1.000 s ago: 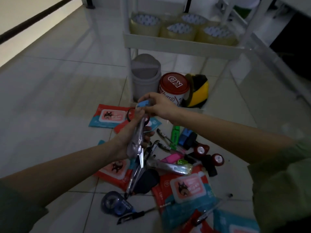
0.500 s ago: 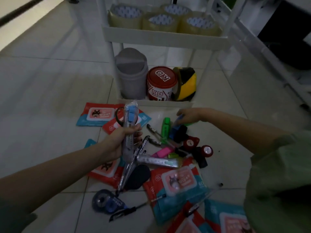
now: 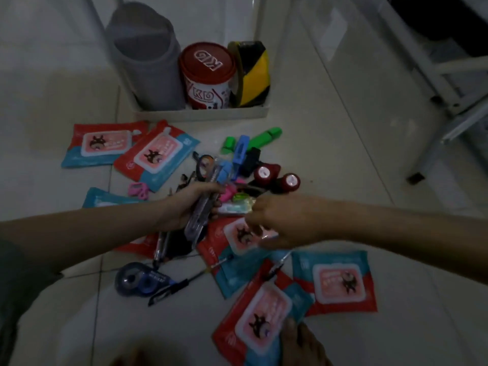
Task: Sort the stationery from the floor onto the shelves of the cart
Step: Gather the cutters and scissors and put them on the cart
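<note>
Both forearms bare; left hand and right hand ungloved. Dark greyish-green short sleeve at left upper arm.

Dim, soft motion blur, wide-angle edge bending

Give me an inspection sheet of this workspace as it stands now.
Surface: pale tiled floor, dim light.
Job's things: wipe packs, green highlighter, pens, tape dispenser, two red-capped stamps scattered on the floor.
Clutter: grey bin, red-lidded tub, black-yellow tape roll on the cart's bottom shelf.
Hands: left hand grips a packaged bundle; right hand reaches over the pile, grasp unclear.
Cables: nothing seen.
Surroundings: metal frame legs at right.
</note>
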`<action>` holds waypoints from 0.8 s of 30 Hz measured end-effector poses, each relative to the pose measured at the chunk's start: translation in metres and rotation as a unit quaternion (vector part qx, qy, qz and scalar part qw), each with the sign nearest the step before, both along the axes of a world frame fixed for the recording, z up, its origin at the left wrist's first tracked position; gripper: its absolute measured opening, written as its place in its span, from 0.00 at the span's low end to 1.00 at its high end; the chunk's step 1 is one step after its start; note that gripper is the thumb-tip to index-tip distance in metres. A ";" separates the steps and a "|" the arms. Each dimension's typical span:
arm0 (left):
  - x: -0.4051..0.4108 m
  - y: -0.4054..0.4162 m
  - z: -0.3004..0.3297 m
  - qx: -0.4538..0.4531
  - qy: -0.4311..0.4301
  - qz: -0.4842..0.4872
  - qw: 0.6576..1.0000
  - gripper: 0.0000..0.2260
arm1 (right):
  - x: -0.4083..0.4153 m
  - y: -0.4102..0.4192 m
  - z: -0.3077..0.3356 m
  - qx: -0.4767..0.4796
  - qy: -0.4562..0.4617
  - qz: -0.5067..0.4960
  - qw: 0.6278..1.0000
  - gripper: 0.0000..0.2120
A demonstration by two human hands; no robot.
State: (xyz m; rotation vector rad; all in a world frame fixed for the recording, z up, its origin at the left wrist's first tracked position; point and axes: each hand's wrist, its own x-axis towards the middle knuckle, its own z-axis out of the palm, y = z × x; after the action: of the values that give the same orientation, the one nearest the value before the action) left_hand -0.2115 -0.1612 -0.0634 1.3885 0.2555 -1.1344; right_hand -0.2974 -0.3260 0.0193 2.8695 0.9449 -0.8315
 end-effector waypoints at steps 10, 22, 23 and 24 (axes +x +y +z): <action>-0.033 0.001 0.004 0.005 0.085 -0.090 0.992 0.08 | -0.064 -0.037 -0.067 -0.130 0.090 -0.002 0.987 0.26; 0.007 0.087 0.071 0.024 -0.019 0.004 1.000 0.03 | 0.017 0.038 -0.006 -0.087 -0.021 0.105 0.990 0.21; 0.007 0.092 0.077 0.020 -0.028 0.018 0.999 0.05 | 0.031 0.046 0.004 -0.056 -0.023 0.054 0.997 0.20; 0.008 0.095 0.081 0.015 -0.037 0.035 0.999 0.07 | 0.045 0.051 0.012 -0.018 -0.025 -0.008 0.999 0.19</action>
State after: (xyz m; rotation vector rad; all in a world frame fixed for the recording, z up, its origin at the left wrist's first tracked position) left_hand -0.2036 -0.0661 0.0172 1.4351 0.2672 -1.0233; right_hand -0.2522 -0.2752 0.0317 2.8561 0.8947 -0.7649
